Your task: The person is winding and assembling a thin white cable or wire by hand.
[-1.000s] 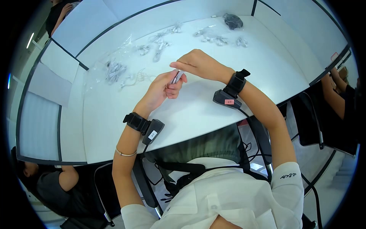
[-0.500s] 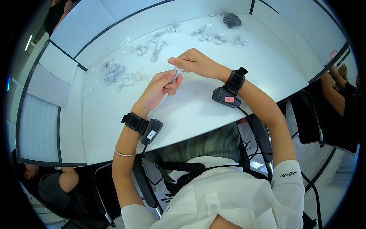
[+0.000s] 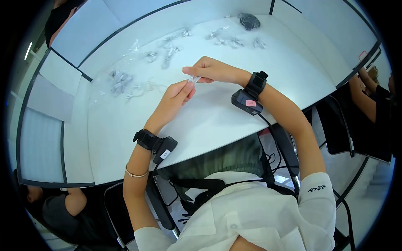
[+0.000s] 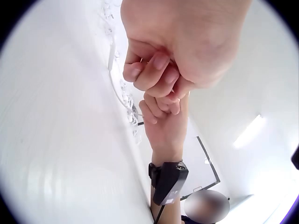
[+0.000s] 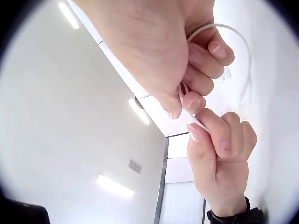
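While the left hand (image 3: 171, 100) and right hand (image 3: 215, 71) pinch white cable (image 5: 200, 123), bundled cords (image 3: 121, 83) lie in or on a clear bag (image 3: 103, 84).

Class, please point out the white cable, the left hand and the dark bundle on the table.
White cable (image 5: 198, 122): right wrist view, on its short straight stretch.
Left hand (image 3: 171, 101): head view, on the middle of it.
Dark bundle (image 3: 249, 21): head view, on its middle.
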Motion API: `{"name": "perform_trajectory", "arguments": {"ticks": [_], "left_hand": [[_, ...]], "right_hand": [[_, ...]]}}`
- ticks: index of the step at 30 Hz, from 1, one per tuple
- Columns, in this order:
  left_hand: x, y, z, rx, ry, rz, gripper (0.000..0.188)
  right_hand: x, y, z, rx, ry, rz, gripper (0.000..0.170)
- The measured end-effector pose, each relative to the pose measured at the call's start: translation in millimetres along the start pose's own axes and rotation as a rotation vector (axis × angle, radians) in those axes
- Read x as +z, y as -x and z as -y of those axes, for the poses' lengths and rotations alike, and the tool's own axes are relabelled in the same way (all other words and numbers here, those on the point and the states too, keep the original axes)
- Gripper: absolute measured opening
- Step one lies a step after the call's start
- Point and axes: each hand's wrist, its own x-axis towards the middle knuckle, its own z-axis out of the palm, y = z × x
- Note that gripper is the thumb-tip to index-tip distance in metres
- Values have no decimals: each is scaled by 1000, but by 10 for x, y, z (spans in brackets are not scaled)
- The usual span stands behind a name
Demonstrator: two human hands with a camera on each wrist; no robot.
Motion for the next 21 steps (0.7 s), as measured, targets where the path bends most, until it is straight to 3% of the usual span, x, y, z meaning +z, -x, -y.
{"name": "perform_trajectory", "arguments": {"ticks": [5, 10, 14, 17, 21], "left_hand": [[-26, -15, 12, -21, 170, -52, 34], [-143, -76, 86, 32, 352, -193, 34], [-193, -94, 141, 44, 426, -234, 34], [-186, -104, 157, 57, 368, -272, 34], [-177, -91, 138, 77, 256, -318, 35]], "right_hand": [[-36, 46, 68, -60, 46, -9, 53], [-152, -10, -82, -155, -59, -181, 30], [-158, -32, -157, -253, 118, -260, 22], [-120, -5, -73, -415, 331, -302, 22], [-85, 30, 7, -307, 288, -298, 24]]}}
